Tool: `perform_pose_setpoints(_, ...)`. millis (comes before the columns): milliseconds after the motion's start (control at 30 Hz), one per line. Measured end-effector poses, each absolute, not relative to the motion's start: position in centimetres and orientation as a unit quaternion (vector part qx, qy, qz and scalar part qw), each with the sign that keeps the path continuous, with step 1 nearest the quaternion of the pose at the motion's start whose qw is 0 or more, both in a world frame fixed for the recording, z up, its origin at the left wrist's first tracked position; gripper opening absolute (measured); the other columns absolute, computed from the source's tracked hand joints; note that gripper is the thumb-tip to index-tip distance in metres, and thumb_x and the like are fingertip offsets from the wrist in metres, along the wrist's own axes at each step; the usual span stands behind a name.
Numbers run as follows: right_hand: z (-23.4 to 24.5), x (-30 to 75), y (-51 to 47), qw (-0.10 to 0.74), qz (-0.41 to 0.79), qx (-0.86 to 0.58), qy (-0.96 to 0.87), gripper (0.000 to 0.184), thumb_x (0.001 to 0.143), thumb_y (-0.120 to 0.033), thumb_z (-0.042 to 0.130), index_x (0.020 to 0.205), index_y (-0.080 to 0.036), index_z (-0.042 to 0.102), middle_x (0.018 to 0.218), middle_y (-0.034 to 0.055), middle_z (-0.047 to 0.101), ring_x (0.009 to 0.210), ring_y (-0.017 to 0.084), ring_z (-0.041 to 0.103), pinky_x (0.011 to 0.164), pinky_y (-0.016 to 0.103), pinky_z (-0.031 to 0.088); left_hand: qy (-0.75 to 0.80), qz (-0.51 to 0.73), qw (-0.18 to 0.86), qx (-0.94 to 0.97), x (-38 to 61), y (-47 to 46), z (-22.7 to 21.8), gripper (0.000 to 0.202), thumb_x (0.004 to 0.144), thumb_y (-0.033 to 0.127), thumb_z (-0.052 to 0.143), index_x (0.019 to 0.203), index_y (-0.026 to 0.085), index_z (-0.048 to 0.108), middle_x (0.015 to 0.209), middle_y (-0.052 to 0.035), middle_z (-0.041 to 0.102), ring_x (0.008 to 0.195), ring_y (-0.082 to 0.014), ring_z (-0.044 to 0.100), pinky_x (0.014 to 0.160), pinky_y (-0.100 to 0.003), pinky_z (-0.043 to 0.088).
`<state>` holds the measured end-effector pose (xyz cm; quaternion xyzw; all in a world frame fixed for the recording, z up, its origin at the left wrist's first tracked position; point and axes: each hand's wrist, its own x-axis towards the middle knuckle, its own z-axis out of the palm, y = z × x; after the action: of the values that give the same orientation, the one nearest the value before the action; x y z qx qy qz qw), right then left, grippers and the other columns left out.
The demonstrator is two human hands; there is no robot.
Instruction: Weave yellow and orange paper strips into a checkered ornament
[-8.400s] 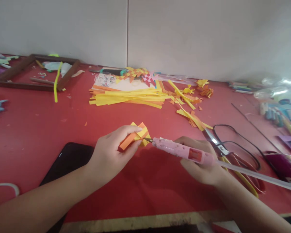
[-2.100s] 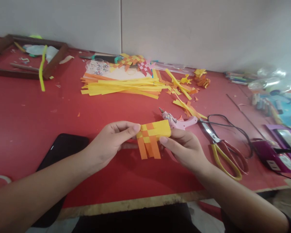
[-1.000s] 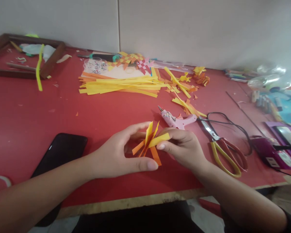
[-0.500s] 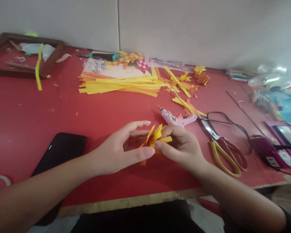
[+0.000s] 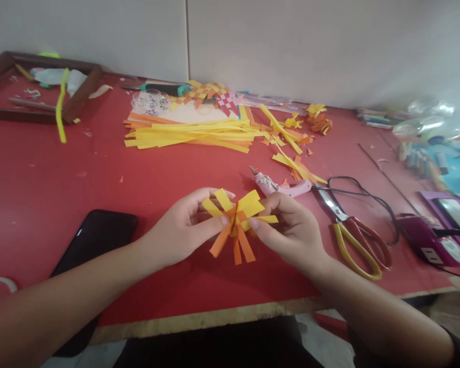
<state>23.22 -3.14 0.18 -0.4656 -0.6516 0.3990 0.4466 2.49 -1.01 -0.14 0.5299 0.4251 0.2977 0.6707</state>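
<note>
A small woven piece of yellow and orange paper strips [image 5: 235, 221] is held just above the red table [image 5: 42, 174], its loose ends fanning out up and down. My left hand [image 5: 184, 230] pinches its left side with thumb and fingers. From the right, my right hand [image 5: 291, 230] pinches the other side. A pink glue gun [image 5: 279, 186] lies on the table just behind my right hand.
Scissors with yellow and red handles [image 5: 352, 235] lie right of my right hand, beside a black cable [image 5: 368, 199] and a purple device [image 5: 429, 240]. A pile of yellow and orange strips [image 5: 191, 135] lies farther back. A black phone [image 5: 94, 240] sits left; a wooden frame [image 5: 42, 87] far left.
The glue gun was put down on the table. Both hands took up the woven piece and turned it over; its strips now fan out facing me.
</note>
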Motion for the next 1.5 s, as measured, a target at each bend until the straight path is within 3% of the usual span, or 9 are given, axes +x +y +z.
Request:
perform_pose_setpoints(233, -0.9, 23.3, -3.3, 0.456, 0.283, -0.412, -0.736, 0.032, 0.086, -0.007, 0.061, 0.111, -0.027, 0.053, 0.083, -0.0015, 0.064, 0.067, 0.013, 0.063, 0.059, 0.026, 0.053, 0.465, 0.275, 0.624, 0.565, 2.8, -0.9, 0.6, 0.029, 0.085, 0.029, 0.068, 0.11, 0.021, 0.057, 0.091, 0.0008, 0.064, 0.071, -0.0141, 0.062, 0.061, -0.025, 0.05)
perform_pose_setpoints(400, -0.1, 23.9, -2.8, 0.361, 0.2, -0.383, -0.826, 0.028, 0.088, -0.003, 0.049, 0.095, -0.021, 0.068, 0.078, 0.0012, 0.061, 0.066, 0.012, 0.058, 0.059, 0.026, 0.049, 0.441, 0.256, 0.616, 0.601, 2.6, -1.0, 0.3, 0.012, 0.092, 0.03, 0.061, 0.1, 0.022, 0.06, 0.092, 0.0011, 0.065, 0.08, -0.0151, 0.065, 0.069, -0.026, 0.052)
perform_pose_setpoints(567, 0.1, 23.9, -2.6, 0.349, 0.19, -0.408, -0.822, 0.017, 0.086, -0.01, 0.053, 0.085, -0.019, 0.066, 0.071, 0.0008, 0.056, 0.066, 0.014, 0.054, 0.059, 0.028, 0.049, 0.421, 0.281, 0.645, 0.573, 2.5, -1.2, 0.2, 0.028, 0.092, 0.044, 0.065, 0.106, 0.02, 0.061, 0.108, -0.0046, 0.068, 0.094, -0.02, 0.068, 0.082, -0.034, 0.058)
perform_pose_setpoints(700, -0.7, 24.2, -2.4, 0.358, 0.16, -0.453, -0.801, 0.011, 0.088, -0.017, 0.061, 0.078, -0.02, 0.066, 0.099, 0.0081, 0.061, 0.092, 0.02, 0.063, 0.078, 0.037, 0.055, 0.397, 0.308, 0.707, 0.498, 2.4, -1.1, 0.2, 0.042, 0.095, 0.057, 0.057, 0.112, 0.019, 0.063, 0.117, -0.0092, 0.067, 0.1, -0.0227, 0.07, 0.08, -0.035, 0.062)
perform_pose_setpoints(800, -1.2, 24.5, -2.3, 0.366, 0.156, -0.478, -0.783, 0.009, 0.089, -0.024, 0.066, 0.083, -0.023, 0.072, 0.127, 0.011, 0.056, 0.116, 0.028, 0.058, 0.094, 0.048, 0.053, 0.407, 0.317, 0.697, 0.499, 2.3, -1.1, -0.1, 0.039, 0.095, 0.052, 0.06, 0.116, 0.019, 0.063, 0.123, -0.0109, 0.068, 0.103, -0.0241, 0.071, 0.08, -0.034, 0.063)
perform_pose_setpoints(933, -1.4, 24.8, -2.4, 0.362, 0.161, -0.48, -0.783, 0.009, 0.088, -0.027, 0.068, 0.083, -0.025, 0.075, 0.142, 0.0104, 0.046, 0.127, 0.034, 0.05, 0.102, 0.059, 0.046, 0.404, 0.326, 0.646, 0.559, 2.4, -1.2, -0.5, 0.041, 0.088, 0.034, 0.074, 0.125, 0.022, 0.062, 0.131, -0.0094, 0.068, 0.109, -0.0235, 0.07, 0.092, -0.036, 0.061)
perform_pose_setpoints(1133, -1.5, 24.7, -2.6, 0.359, 0.184, -0.431, -0.807, 0.012, 0.088, -0.02, 0.067, 0.093, -0.026, 0.074, 0.138, 0.0097, 0.045, 0.131, 0.032, 0.049, 0.109, 0.059, 0.042, 0.396, 0.332, 0.575, 0.634, 2.5, -1.6, -0.5, 0.048, 0.082, 0.031, 0.078, 0.127, 0.021, 0.064, 0.113, -0.0067, 0.077, 0.095, -0.0235, 0.076, 0.091, -0.038, 0.062)
perform_pose_setpoints(1333, -1.0, 24.2, -2.8, 0.341, 0.151, -0.425, -0.825, 0.008, 0.088, -0.02, 0.065, 0.09, -0.024, 0.071, 0.135, 0.0113, 0.046, 0.129, 0.033, 0.048, 0.104, 0.061, 0.043, 0.404, 0.291, 0.442, 0.747, 2.2, -1.5, -0.7, 0.04, 0.088, 0.028, 0.07, 0.128, 0.024, 0.066, 0.122, -0.0065, 0.076, 0.105, -0.0254, 0.074, 0.099, -0.039, 0.057)
perform_pose_setpoints(1500, -0.6, 23.9, -2.9, 0.346, 0.09, -0.416, -0.836, 0.005, 0.086, -0.02, 0.067, 0.085, -0.024, 0.068, 0.132, 0.0104, 0.049, 0.12, 0.032, 0.05, 0.103, 0.06, 0.04, 0.396, 0.286, 0.435, 0.756, 2.2, -1.5, -0.9, 0.04, 0.091, 0.032, 0.067, 0.13, 0.021, 0.064, 0.123, -0.0087, 0.075, 0.103, -0.0247, 0.074, 0.097, -0.038, 0.057)
